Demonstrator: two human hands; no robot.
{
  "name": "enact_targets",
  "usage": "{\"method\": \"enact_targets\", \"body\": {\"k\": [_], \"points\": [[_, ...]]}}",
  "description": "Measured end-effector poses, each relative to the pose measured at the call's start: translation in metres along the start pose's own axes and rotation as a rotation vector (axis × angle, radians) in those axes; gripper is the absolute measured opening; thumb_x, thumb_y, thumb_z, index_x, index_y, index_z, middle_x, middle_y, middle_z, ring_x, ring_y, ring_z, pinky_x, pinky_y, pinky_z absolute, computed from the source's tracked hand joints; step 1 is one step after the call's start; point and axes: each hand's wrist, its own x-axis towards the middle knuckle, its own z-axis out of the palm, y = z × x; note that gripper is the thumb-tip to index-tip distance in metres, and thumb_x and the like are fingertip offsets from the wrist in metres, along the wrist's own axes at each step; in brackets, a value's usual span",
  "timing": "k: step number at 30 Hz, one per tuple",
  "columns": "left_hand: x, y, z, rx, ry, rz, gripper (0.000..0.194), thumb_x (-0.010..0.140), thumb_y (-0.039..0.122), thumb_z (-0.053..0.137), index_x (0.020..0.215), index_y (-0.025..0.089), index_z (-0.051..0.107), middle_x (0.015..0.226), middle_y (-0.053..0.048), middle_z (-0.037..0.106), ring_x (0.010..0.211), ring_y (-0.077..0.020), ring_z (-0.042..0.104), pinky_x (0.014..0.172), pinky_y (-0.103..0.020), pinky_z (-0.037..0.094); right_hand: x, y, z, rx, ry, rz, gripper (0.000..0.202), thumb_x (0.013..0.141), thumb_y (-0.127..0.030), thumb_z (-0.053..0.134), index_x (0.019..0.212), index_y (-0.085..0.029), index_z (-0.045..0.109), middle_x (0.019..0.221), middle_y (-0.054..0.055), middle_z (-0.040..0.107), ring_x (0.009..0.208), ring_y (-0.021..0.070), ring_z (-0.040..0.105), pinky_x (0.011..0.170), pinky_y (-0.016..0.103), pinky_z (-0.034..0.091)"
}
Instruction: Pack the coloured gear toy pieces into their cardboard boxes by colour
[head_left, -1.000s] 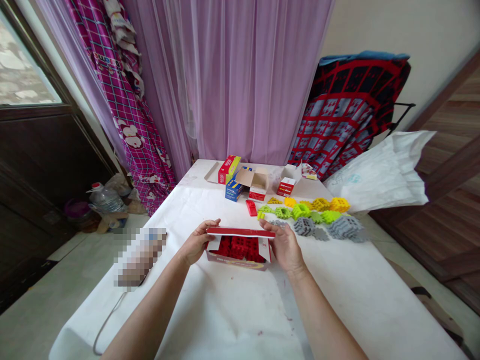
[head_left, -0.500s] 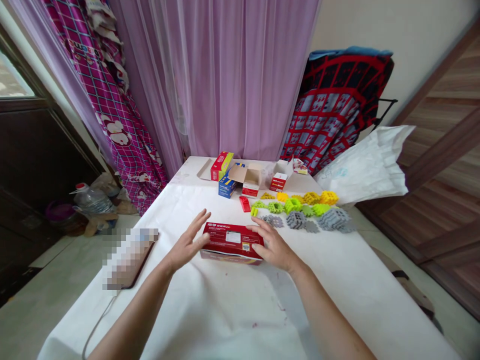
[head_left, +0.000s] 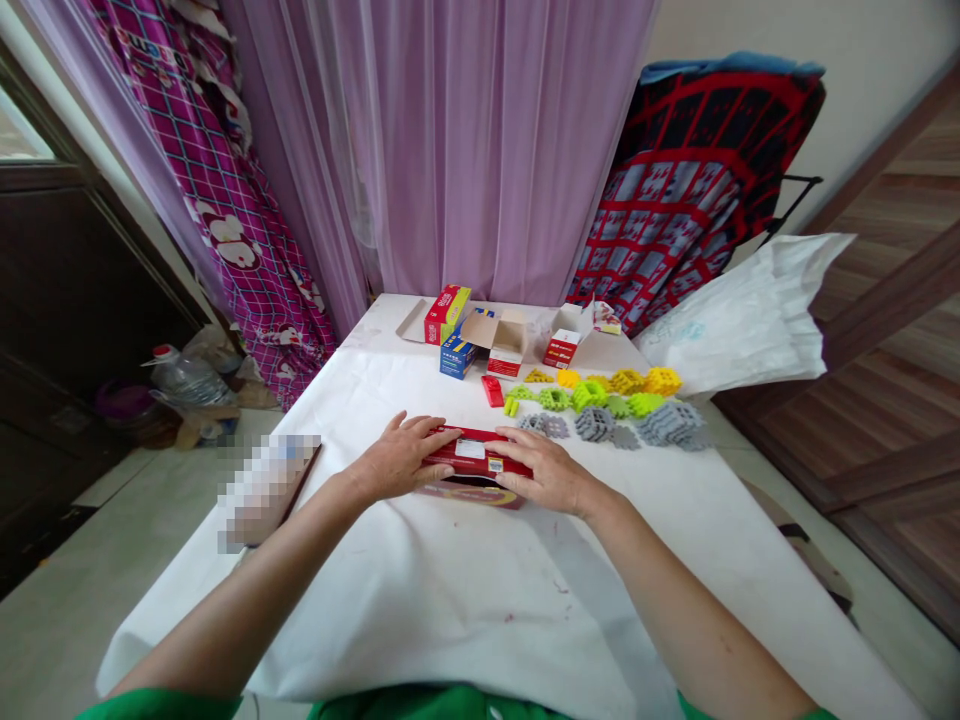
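Observation:
A red box (head_left: 470, 449) with a white label lies on the white-covered table in front of me, its lid slightly raised along the near edge, where a dark gap shows. My left hand (head_left: 405, 457) rests on the left part of the lid, fingers spread. On the right part of the lid lies my right hand (head_left: 545, 470), its fingers also apart. Neither hand is wrapped round anything. What is inside the box cannot be seen.
Behind the box stand a blue box (head_left: 456, 359), an open red-and-white box (head_left: 507, 350) and another open box (head_left: 562, 348). Yellow, green and grey pieces (head_left: 595, 423) lie in rows at the right. A blurred-out object (head_left: 270, 490) lies left; a white bag (head_left: 739, 325) is at the far right.
Both hands have come down from beside the box onto its lid, the left one moving right. The view has shifted slightly, and green clothing now shows at the bottom.

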Motion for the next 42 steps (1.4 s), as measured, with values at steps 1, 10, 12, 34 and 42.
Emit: {"method": "enact_targets", "body": {"k": [1,10,12,34,42], "points": [[0.0,0.0,0.001,0.01,0.012,0.011,0.056,0.096,0.056,0.039,0.144,0.029,0.041,0.144,-0.015,0.048,0.131,-0.0294,0.047,0.111,-0.06,0.028,0.0,0.001,0.001,-0.005,0.014,-0.014,0.045,0.091,-0.041,0.055,0.132,-0.024,0.061,0.139,0.014,0.054,0.124,0.0277,0.053,0.103,0.047,0.045],[-0.007,0.004,0.02,0.081,0.148,0.056,0.051,0.097,0.051,0.037,0.144,0.032,0.043,0.147,-0.014,0.043,0.133,-0.0329,0.042,0.108,-0.057,0.034,-0.009,-0.004,0.012,-0.114,0.103,-0.096,0.038,0.094,-0.036,0.053,0.13,-0.026,0.062,0.139,0.014,0.053,0.129,0.0285,0.046,0.104,0.051,0.043],[-0.01,0.004,0.022,0.102,0.13,0.055,0.052,0.098,0.051,0.034,0.146,0.033,0.039,0.15,-0.014,0.04,0.136,-0.0343,0.038,0.109,-0.059,0.031,-0.011,-0.006,0.013,-0.159,0.103,-0.089,0.038,0.095,-0.036,0.051,0.131,-0.028,0.062,0.14,0.013,0.052,0.13,0.0287,0.044,0.104,0.052,0.042],[-0.005,-0.001,0.015,0.218,0.007,0.052,0.094,0.078,0.068,0.058,0.153,0.024,0.023,0.156,-0.02,0.029,0.142,-0.0394,0.03,0.113,-0.061,0.021,-0.017,-0.009,0.047,-0.222,0.311,-0.08,0.049,0.087,-0.038,0.062,0.133,-0.024,0.058,0.147,0.016,0.043,0.136,0.0325,0.037,0.107,0.057,0.038],[-0.003,-0.003,0.006,0.17,0.009,0.082,0.078,0.083,0.054,0.061,0.148,0.021,0.033,0.136,-0.017,0.049,0.123,-0.0303,0.05,0.105,-0.042,0.04,-0.015,-0.001,0.047,-0.179,0.419,-0.055,0.056,0.089,-0.043,0.059,0.141,-0.024,0.049,0.149,0.016,0.041,0.136,0.0321,0.039,0.106,0.055,0.04]]}}
